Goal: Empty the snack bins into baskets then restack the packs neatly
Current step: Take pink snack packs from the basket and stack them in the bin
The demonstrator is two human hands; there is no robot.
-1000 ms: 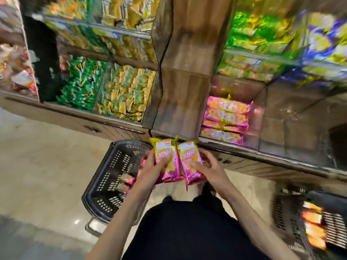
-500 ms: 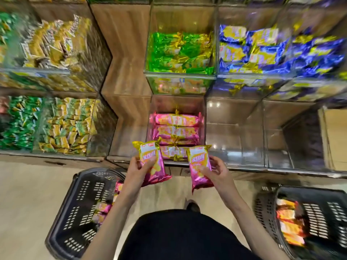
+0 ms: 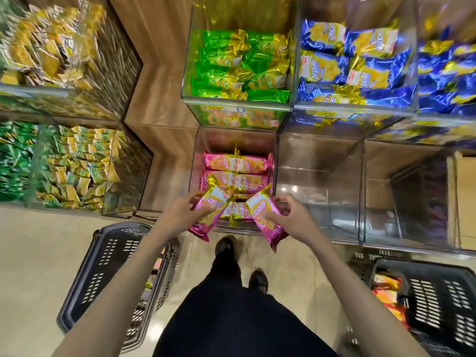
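My left hand (image 3: 184, 213) grips one pink snack pack (image 3: 210, 211) and my right hand (image 3: 291, 217) grips another pink snack pack (image 3: 265, 217). Both packs hang tilted over the front rim of a clear lower bin (image 3: 235, 140). Inside that bin, rows of pink packs (image 3: 237, 163) lie stacked flat. A dark basket (image 3: 113, 266) stands on the floor at my lower left, with a few packs showing beside my forearm. Another dark basket (image 3: 438, 300) at the lower right holds orange packs (image 3: 386, 295).
Above the pink bin are a bin of green packs (image 3: 239, 65) and a bin of blue packs (image 3: 353, 63). Two clear bins (image 3: 319, 191) to the right hold nothing visible. Yellow and green packs (image 3: 64, 163) fill the left shelves. My shoes (image 3: 226, 248) stand between the baskets.
Both hands rose from over the left basket to the pink bin's front, spreading the two packs apart. The view swung right and tilted down to centre on that bin.
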